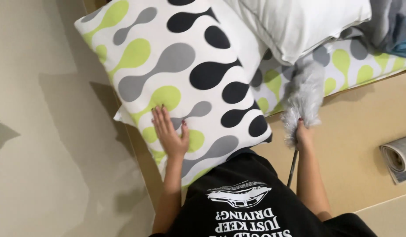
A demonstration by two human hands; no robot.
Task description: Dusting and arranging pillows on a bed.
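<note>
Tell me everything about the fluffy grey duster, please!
The feather duster has a soft, shaggy grey head, paler at the tips, on a thin dark handle that runs down toward the person's black shirt. The right hand grips it where the fluff meets the handle. It points up and slightly right, its head lying over the edge of the patterned bedsheet, just below a white pillow. The fluff looks a little blurred.

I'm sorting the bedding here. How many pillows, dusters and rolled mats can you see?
Patterned pillows: 1, left hand flat on it
White pillows: 1
Grey feather dusters: 1, in the right hand
Rolled mats: 1
Total: 4
</note>
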